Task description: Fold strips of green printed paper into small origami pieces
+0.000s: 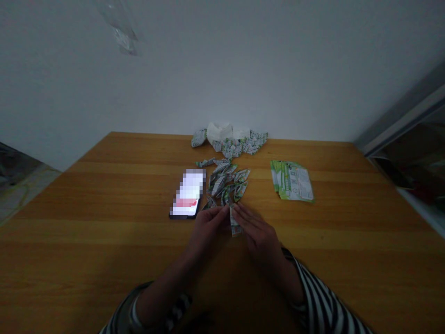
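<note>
Closest to the camera: striped sleeves [323, 301] on both forearms, reaching out over a wooden table [69, 241]. Pinched between the left hand [206, 229] and the right hand [259, 232], with fingers narrowly closed and tips meeting at the paper: a folded paper strip [235, 223], green and white, its lower end showing below the grip. Just ahead of the fingertips: a loose scatter of folded paper pieces [224, 185], boat-like in form. Just left of the scatter: a smartphone [186, 193], screen lit and pixelated. Well to the right: a stack of flat printed wrappers [292, 181], green and white. Farther on, near the table's back edge and a white wall [222, 69]: a heap of folded pieces [236, 144] around crumpled white paper [219, 132].
</note>
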`<state>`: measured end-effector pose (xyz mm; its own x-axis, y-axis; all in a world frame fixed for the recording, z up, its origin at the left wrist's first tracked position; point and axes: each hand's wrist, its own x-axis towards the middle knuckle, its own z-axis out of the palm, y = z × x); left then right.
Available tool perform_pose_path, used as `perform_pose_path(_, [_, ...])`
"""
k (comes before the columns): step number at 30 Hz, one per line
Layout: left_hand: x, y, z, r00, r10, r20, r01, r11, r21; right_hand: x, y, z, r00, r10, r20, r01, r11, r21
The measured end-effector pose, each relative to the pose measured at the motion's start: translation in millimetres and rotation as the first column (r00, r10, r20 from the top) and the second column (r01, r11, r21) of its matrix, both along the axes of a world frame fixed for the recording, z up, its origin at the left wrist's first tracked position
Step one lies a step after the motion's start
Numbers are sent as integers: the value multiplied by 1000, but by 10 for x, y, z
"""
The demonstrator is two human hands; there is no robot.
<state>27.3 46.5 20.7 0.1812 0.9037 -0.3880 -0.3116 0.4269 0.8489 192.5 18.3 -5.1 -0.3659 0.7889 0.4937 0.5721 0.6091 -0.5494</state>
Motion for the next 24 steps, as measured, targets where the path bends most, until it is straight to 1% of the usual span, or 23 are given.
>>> perform_pose_path(2, [-4, 0, 20, 999, 24, -48, -24, 1000, -1, 3, 6, -16, 1000, 8, 2, -8, 1000, 6])
perform_pose_path(5, [-7, 3, 29, 985, 49, -165, -44, 999, 31, 2, 6, -49, 1000, 14, -20, -14, 1000, -8])
perform_pose_path(7, [-10, 9, 25, 981, 48, -187, -42, 998, 41, -6, 0, -54, 997, 16, -72, -20, 998, -60])
perform_pose_path(9, [-16, 14, 21, 981, 49, -188, -38, 997, 60, -20, -11, -37, 987, 13, -158, -38, 987, -156])
perform_pose_path(11, [-23, 18, 21, 974, 64, -219, -44, 994, 97, -36, -21, -1, 960, -16, -281, -66, 958, -281])
perform_pose_path(12, [-27, 20, 23, 968, 75, -237, -48, 992, 118, -41, -23, 20, 932, -48, -358, -82, 937, -341])
perform_pose_path(14, [-37, 22, 28, 963, 103, -248, -68, 987, 146, -42, -17, 63, 848, -136, -512, -122, 890, -439])
perform_pose_path(16, [-44, 25, 34, 962, 125, -241, -89, 984, 153, -34, -2, 98, 757, -221, -614, -151, 856, -494])
perform_pose_path(17, [-46, 26, 38, 961, 137, -241, -102, 983, 154, -31, 7, 110, 728, -256, -636, -155, 842, -517])
perform_pose_path(19, [-44, 25, 51, 953, 160, -258, -119, 979, 165, -34, 17, 117, 710, -305, -635, -161, 808, -567])
perform_pose_path(22, [-24, 15, 77, 938, 185, -294, -131, 972, 195, -65, 9, 90, 727, -349, -592, -182, 732, -656])
perform_pose_path(24, [-5, 4, 93, 931, 189, -312, -130, 971, 201, -88, -3, 69, 742, -369, -559, -168, 705, -689])
